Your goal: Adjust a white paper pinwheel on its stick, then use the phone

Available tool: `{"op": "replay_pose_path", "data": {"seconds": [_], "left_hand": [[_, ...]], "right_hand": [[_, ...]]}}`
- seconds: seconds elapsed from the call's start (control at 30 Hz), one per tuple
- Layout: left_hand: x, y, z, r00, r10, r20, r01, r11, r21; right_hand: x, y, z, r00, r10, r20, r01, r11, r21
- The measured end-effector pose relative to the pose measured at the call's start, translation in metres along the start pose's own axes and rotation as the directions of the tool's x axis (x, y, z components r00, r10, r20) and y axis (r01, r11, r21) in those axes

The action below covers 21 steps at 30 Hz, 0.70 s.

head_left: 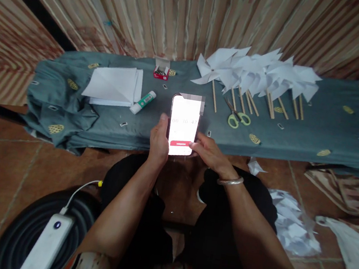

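Observation:
A smartphone (183,124) with a bright white screen is held upright above the near edge of the cloth-covered table. Timer digits and a red bar show on its screen. My left hand (160,138) is closed around the phone's left side, thumb along the edge. On the other side, my right hand (209,151) grips the lower right corner, its thumb over the end of the red bar. Behind the phone lie a glue stick (143,102), a small red box (161,69) of metal pieces, and green-handled scissors (238,118).
White paper pinwheels (259,72) on wooden sticks lie overlapping at the back right. A stack of white paper (114,85) rests on the left of the blue-green cloth (329,125). Below are a white power bank (48,243) on a round black stool and a bag of paper pieces (293,228).

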<state>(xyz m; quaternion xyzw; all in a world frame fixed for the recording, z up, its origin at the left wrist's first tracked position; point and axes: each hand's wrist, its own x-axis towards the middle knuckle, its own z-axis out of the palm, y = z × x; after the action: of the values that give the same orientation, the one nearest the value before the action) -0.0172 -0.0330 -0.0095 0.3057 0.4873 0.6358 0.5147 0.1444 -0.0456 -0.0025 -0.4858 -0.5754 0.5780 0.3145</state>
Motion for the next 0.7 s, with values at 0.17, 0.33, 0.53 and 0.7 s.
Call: {"op": "replay_pose_path", "data": {"seconds": [0.17,0.33,0.53,0.7], "left_hand": [[0.0,0.002,-0.001,0.999,0.029,0.021,-0.029,0.999,0.022],[0.0,0.002,-0.001,0.999,0.013,0.033,-0.014,0.999,0.028],[0.0,0.002,-0.001,1.0,-0.006,-0.017,0.007,1.0,0.029],[0.0,0.003,-0.002,0.999,-0.013,-0.03,0.014,1.0,0.028]], "right_hand": [[-0.005,0.003,0.002,0.992,0.075,0.105,-0.088,0.988,0.125],[-0.005,0.006,0.006,0.994,0.079,0.077,-0.088,0.989,0.121],[-0.004,0.008,0.012,0.998,0.054,0.042,-0.057,0.995,0.085],[-0.006,0.01,0.016,1.0,0.021,0.002,-0.021,0.998,0.067]]}}
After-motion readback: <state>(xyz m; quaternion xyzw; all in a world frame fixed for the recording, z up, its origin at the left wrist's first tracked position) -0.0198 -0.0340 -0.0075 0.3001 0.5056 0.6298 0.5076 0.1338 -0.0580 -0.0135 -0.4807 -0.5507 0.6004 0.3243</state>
